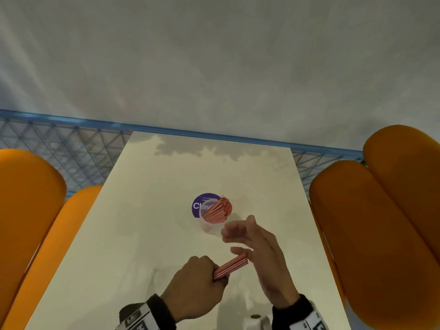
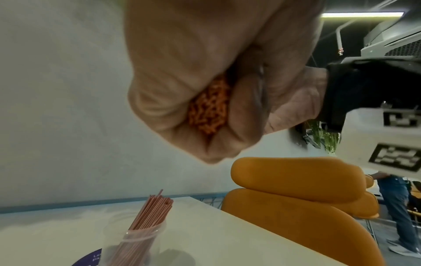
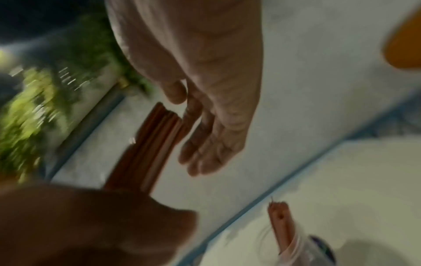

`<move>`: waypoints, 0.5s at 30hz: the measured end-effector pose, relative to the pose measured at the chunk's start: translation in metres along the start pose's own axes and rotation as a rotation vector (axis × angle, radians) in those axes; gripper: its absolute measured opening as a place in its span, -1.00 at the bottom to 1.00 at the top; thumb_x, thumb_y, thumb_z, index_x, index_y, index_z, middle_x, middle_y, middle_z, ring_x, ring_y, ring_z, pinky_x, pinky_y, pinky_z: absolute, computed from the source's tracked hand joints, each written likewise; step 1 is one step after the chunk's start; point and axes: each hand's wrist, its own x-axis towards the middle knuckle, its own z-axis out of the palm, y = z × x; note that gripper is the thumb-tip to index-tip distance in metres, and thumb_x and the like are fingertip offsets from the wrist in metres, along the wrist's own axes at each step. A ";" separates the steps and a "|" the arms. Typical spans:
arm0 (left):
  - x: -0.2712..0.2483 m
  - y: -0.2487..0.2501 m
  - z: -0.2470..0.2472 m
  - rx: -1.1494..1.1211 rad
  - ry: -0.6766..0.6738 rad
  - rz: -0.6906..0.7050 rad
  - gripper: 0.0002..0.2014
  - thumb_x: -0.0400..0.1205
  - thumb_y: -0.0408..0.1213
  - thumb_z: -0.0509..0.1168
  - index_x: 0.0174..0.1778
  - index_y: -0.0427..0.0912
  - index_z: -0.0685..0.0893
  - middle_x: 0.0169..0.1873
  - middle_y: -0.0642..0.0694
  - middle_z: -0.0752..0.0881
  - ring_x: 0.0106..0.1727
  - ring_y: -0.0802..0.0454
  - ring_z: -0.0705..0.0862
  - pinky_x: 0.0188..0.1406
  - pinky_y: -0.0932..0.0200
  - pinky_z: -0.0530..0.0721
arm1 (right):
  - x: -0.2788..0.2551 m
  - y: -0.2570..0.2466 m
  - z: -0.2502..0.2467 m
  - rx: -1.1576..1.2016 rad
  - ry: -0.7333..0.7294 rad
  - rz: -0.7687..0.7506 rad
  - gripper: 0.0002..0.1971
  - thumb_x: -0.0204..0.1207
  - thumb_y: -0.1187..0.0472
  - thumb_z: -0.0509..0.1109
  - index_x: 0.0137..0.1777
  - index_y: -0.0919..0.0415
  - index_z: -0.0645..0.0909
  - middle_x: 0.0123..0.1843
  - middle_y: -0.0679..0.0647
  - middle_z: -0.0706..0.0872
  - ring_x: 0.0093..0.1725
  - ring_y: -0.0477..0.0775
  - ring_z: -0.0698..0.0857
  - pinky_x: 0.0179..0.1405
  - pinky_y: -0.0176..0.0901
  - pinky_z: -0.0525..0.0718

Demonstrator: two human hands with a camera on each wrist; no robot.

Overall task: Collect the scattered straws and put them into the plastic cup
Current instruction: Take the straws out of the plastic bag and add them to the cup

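Clenching a bundle of red-and-white straws (image 1: pixel 230 267), the left hand (image 1: pixel 195 283) sits low in the centre of the head view, its fingers curled fully round them. The free end of the bundle points up and to the right, toward the right hand (image 1: pixel 259 252). In the left wrist view the straw ends (image 2: pixel 208 108) show as an orange cluster packed inside the fist (image 2: pixel 205 81).

That right grip is released: the fingers are straight and loosely spread, holding nothing, and the lower fingertips lie just beside the tip of the bundle. Whether they touch it cannot be told, since the hand is blurred. The right wrist view shows the same open palm (image 3: pixel 212 117) next to the bundle's end (image 3: pixel 154 144).

Above the hands, near the middle of the worktop (image 1: pixel 142 222), stands the clear plastic cup (image 1: pixel 212 226), already holding a thick sheaf of straws (image 1: pixel 217 209) that leans to the upper right. A purple round sticker (image 1: pixel 198 206) lies on the worktop just beside and partly under the cup.

Orange cushioned seats (image 1: pixel 381 222) flank the worktop at both frame edges.
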 end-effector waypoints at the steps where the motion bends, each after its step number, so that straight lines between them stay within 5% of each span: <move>1: 0.001 0.001 0.001 0.041 0.013 0.010 -0.58 0.55 0.00 0.15 -0.60 -0.09 0.31 -0.60 -0.04 0.37 -0.54 0.00 0.32 -0.45 0.12 0.32 | 0.000 0.000 0.004 -0.018 -0.051 0.038 -0.44 0.70 -0.17 0.01 -0.02 0.17 0.76 -0.04 0.01 0.85 0.03 0.00 0.78 0.11 0.03 0.68; 3: 0.003 0.005 0.000 0.124 0.024 0.051 -0.63 0.59 -0.04 0.13 -0.52 -0.04 0.27 -0.50 0.02 0.39 -0.38 0.00 0.38 -0.38 0.12 0.34 | 0.000 0.008 0.015 -0.171 -0.097 0.029 -0.41 0.61 -0.26 -0.02 -0.03 0.06 0.78 -0.02 -0.14 0.84 0.07 -0.13 0.75 0.17 -0.05 0.67; 7: 0.007 0.007 -0.004 0.185 0.006 0.023 -0.68 0.61 0.00 0.11 -0.43 0.01 0.29 -0.39 0.02 0.44 -0.24 -0.03 0.46 -0.30 0.11 0.36 | 0.007 0.023 0.012 -0.207 0.035 0.002 -0.50 0.53 -0.29 0.00 -0.11 -0.15 0.77 -0.04 -0.25 0.80 0.08 -0.20 0.72 0.17 -0.11 0.64; 11: 0.016 0.011 -0.005 0.172 -0.089 0.089 -0.83 0.60 -0.10 0.12 -0.04 -0.06 0.55 -0.12 -0.08 0.67 -0.08 -0.07 0.58 -0.17 0.12 0.50 | 0.003 0.033 0.020 -0.533 0.015 -0.108 -0.48 0.52 -0.40 -0.07 -0.13 -0.11 0.61 -0.15 -0.22 0.73 -0.07 -0.19 0.68 -0.05 -0.29 0.60; 15: 0.029 0.011 -0.011 0.209 -0.085 0.073 -0.90 0.58 -0.18 0.13 -0.21 -0.09 0.47 -0.35 -0.01 0.49 -0.22 0.01 0.44 -0.27 0.13 0.37 | 0.012 0.038 0.019 -0.955 0.114 -0.151 -0.54 0.57 -0.37 -0.14 -0.40 -0.11 0.22 -0.47 -0.12 0.42 -0.46 -0.05 0.46 -0.49 -0.37 0.32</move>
